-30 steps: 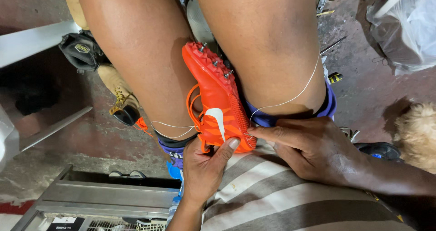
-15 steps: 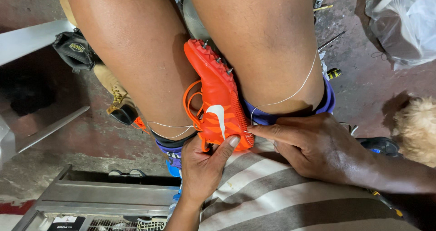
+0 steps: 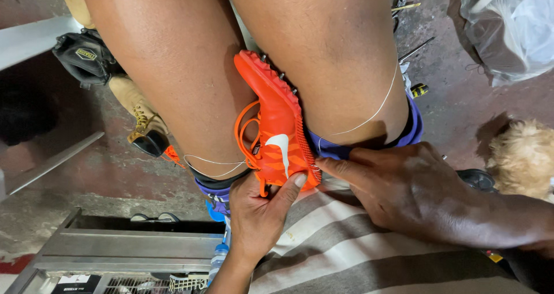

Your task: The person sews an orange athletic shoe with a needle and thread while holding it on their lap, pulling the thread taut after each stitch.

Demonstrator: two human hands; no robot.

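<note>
An orange spiked sports shoe (image 3: pixel 276 126) with orange laces is wedged between my bare knees, sole up and toe pointing away. My left hand (image 3: pixel 259 213) grips its heel end from below, thumb pressed on the side near the white mark. My right hand (image 3: pixel 404 190) rests on my thigh with its fingertips pinched at the shoe's heel edge, where a small needle seems to sit. A thin white thread (image 3: pixel 369 118) runs from there across my right knee, and another loop (image 3: pixel 213 166) lies over my left leg.
A tan boot (image 3: pixel 135 112) and a black pouch (image 3: pixel 86 57) lie on the stained concrete floor at left. A metal rack (image 3: pixel 127 248) stands at lower left. A clear plastic bag (image 3: pixel 508 28) sits at upper right, a fluffy tan animal (image 3: pixel 522 158) at right.
Both hands stay at the shoe's heel. The view has shifted slightly; the shoe and thread hold almost the same position.
</note>
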